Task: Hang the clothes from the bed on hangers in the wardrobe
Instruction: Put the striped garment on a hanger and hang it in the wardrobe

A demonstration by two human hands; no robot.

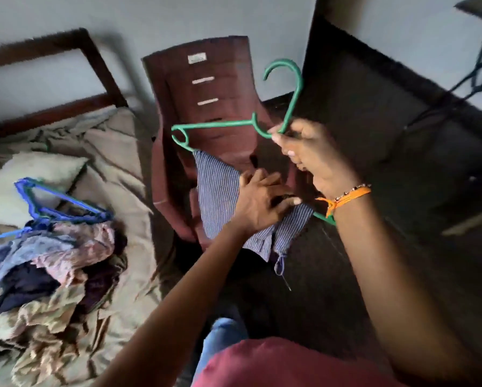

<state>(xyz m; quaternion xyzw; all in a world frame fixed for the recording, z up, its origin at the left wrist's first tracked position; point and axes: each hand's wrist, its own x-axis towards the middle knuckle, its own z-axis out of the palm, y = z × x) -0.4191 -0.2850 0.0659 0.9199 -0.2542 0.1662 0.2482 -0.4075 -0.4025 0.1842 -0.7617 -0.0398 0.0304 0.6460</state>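
Observation:
My right hand grips a green plastic hanger at the base of its hook and holds it up in front of me. A blue-and-white striped garment drapes over the hanger's lower bar. My left hand grips the striped cloth near the bar's middle. On the bed to the left lies a heap of crumpled clothes with blue hangers on top of it.
A stack of maroon plastic chairs stands right behind the hanger, between the bed and a dark wooden cabinet at the right. A pale pillow lies on the bed. The floor below is dark.

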